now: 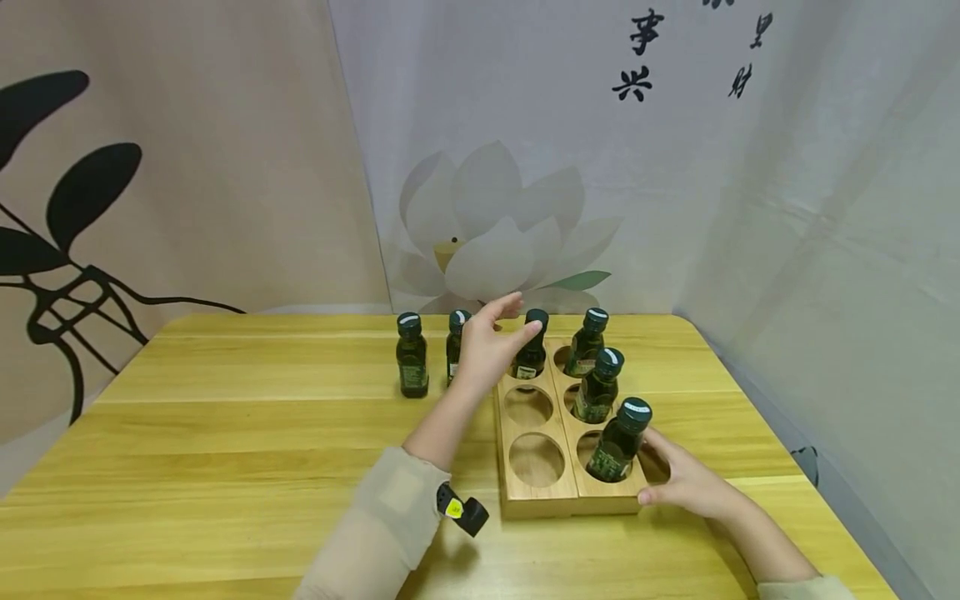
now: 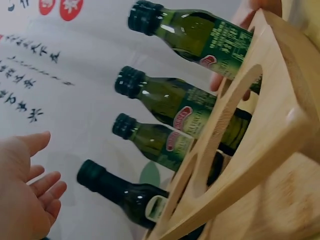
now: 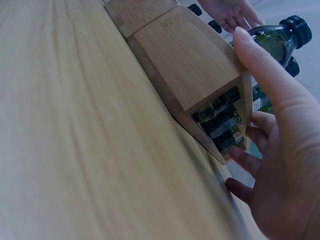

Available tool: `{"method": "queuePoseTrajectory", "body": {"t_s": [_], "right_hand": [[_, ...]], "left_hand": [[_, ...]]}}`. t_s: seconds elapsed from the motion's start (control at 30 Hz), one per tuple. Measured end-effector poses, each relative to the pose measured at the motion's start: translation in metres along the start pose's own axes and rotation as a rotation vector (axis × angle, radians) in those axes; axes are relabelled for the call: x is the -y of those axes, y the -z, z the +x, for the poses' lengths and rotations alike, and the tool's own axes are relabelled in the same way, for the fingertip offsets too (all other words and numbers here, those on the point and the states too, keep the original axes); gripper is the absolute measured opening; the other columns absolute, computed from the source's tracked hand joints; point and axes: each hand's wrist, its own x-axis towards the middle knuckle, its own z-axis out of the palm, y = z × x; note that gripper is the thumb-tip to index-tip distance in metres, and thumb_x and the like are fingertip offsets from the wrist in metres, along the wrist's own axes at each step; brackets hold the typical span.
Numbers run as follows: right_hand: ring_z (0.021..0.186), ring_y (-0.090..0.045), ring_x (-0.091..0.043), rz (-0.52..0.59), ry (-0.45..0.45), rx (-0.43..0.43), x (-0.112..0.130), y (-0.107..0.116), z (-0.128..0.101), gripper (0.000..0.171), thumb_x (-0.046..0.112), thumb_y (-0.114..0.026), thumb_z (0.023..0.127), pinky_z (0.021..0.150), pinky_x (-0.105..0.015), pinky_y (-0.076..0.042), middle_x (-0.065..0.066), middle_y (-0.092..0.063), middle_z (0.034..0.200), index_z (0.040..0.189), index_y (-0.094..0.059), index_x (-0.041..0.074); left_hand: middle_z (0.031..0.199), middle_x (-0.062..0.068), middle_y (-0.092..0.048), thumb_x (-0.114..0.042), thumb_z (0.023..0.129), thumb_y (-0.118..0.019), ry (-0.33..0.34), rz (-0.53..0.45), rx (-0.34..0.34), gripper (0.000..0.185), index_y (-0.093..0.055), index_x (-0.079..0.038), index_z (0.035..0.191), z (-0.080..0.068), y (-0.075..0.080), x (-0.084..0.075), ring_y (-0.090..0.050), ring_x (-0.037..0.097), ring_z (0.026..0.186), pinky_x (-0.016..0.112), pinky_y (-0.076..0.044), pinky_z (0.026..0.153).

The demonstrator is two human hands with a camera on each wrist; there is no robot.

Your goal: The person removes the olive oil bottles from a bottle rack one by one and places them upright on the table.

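Head view shows the left hand (image 1: 491, 346) spread wide by a bottle (image 1: 532, 346) in the wooden rack (image 1: 536, 496), while only the right wrist view shows the right hand (image 3: 280, 165) pressing flat on the rack's corner.

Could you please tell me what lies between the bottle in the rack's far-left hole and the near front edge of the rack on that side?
In the head view, two empty round holes of the wooden rack lie between that bottle and the front edge.
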Motion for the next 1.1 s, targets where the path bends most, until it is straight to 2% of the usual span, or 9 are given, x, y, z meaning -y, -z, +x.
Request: {"method": "queuePoseTrajectory", "body": {"t_s": [0.17,0.4,0.67,0.9,1.1], "right_hand": [[0.132,-0.016,-0.057,0.013,-0.009,0.003,0.001,0.000,0.000,0.099,0.039,-0.078,0.078,0.096,-0.074,-0.011,-0.031,-0.022,0.149,0.152,-0.022,0.004],[0.132,-0.015,-0.055,0.024,-0.001,0.011,-0.001,0.000,0.001,0.100,0.039,-0.078,0.079,0.096,-0.074,-0.010,-0.032,-0.020,0.149,0.152,-0.020,0.003],[0.133,-0.015,-0.053,0.034,0.005,0.012,-0.002,0.001,0.002,0.100,0.039,-0.078,0.078,0.096,-0.074,-0.010,-0.032,-0.019,0.149,0.152,-0.021,0.005],[0.133,-0.015,-0.055,0.030,-0.006,0.012,-0.001,0.001,0.001,0.101,0.041,-0.078,0.078,0.097,-0.074,-0.010,-0.033,-0.019,0.149,0.151,-0.020,0.000],[0.133,-0.014,-0.056,0.027,-0.010,0.010,-0.001,0.000,0.000,0.100,0.041,-0.077,0.079,0.096,-0.074,-0.010,-0.033,-0.019,0.149,0.152,-0.020,0.002]], "left_hand": [[0.126,0.008,-0.058,-0.023,0.088,-0.072,0.029,-0.003,0.025,0.053,-0.055,-0.010,0.135,0.004,-0.010,0.003,-0.051,0.021,0.116,0.043,-0.041,0.095],[0.128,0.006,-0.057,-0.023,0.088,-0.072,0.088,0.012,0.015,0.053,-0.054,-0.011,0.136,0.011,-0.020,0.010,-0.051,0.024,0.118,0.042,-0.045,0.093],[0.131,0.008,-0.056,-0.019,0.088,-0.073,0.123,0.007,0.010,0.050,-0.056,-0.010,0.134,0.015,-0.030,0.019,-0.053,0.023,0.115,0.041,-0.046,0.092],[0.121,0.006,-0.061,-0.019,0.087,-0.073,0.157,-0.024,-0.022,0.044,-0.061,-0.010,0.129,0.015,-0.033,0.023,-0.056,0.022,0.109,0.038,-0.049,0.086],[0.107,0.007,-0.065,-0.016,0.086,-0.073,0.140,-0.022,-0.049,0.037,-0.065,-0.007,0.121,0.015,-0.035,0.025,-0.059,0.021,0.100,0.032,-0.051,0.076]]}}
